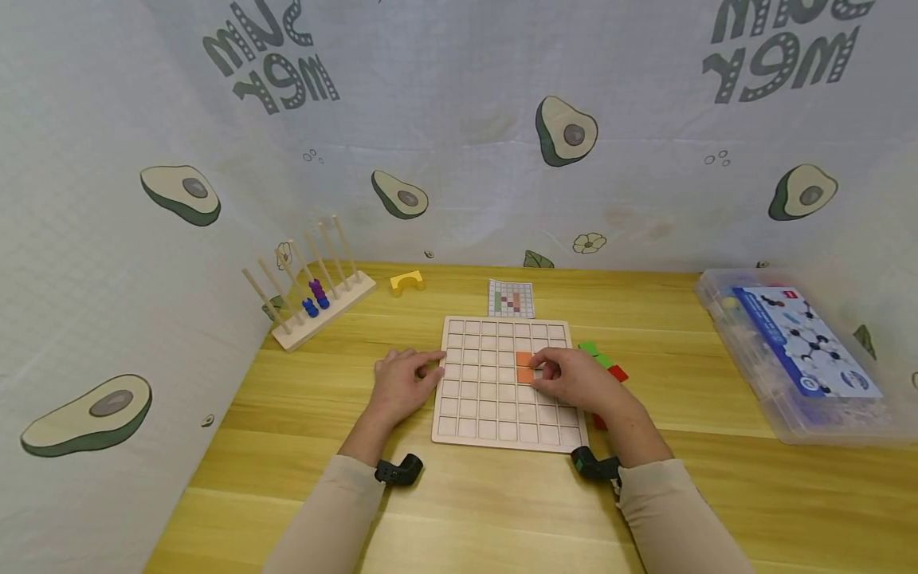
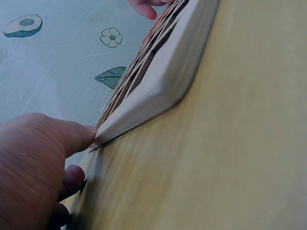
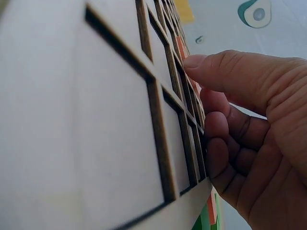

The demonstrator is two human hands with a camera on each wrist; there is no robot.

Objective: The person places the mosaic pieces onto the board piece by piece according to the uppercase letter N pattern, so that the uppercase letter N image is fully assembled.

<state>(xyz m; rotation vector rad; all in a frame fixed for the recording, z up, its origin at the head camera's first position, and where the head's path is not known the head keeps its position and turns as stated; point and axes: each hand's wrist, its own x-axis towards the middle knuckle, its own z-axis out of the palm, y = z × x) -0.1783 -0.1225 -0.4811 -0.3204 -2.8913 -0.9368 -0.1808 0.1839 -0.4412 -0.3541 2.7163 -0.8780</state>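
A square wooden grid board [image 1: 439, 437] lies on the table. Two orange square tiles [image 1: 524, 375] sit in neighbouring cells right of its middle. My right hand [image 1: 581, 379] pinches at the lower orange tile with thumb and forefinger; in the right wrist view, the thumb [image 3: 196, 61] is against the orange and the other fingers are curled. At the board's left edge, my left hand [image 1: 399, 387] touches the rim with its fingertips. The left wrist view shows the left thumb [image 2: 79, 136] against the side of the board, the other fingers lower down.
A printed pattern card [image 1: 511, 300] lies behind the board. Green tiles [image 1: 590, 349] and a red tile [image 1: 618, 372] lie right of it, partly behind my right hand. A peg rack with beads [image 1: 326, 315], a yellow arch block [image 1: 406, 281] and a clear plastic box [image 1: 778, 410] stand farther out.
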